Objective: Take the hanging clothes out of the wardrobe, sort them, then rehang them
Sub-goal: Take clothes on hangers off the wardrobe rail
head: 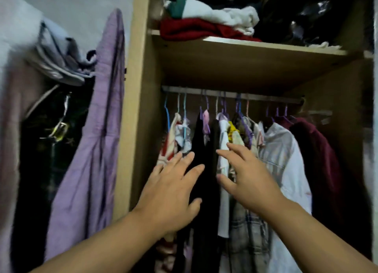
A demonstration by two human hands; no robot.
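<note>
Hanging clothes (282, 154) long axis vertical, rail (266, 98) horizontal

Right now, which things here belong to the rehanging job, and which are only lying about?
Job: hanging clothes, rail, hangers, left hand, right hand.
Lying about: folded clothes on the upper shelf, purple garment outside the wardrobe, grey cloth beside it.
</note>
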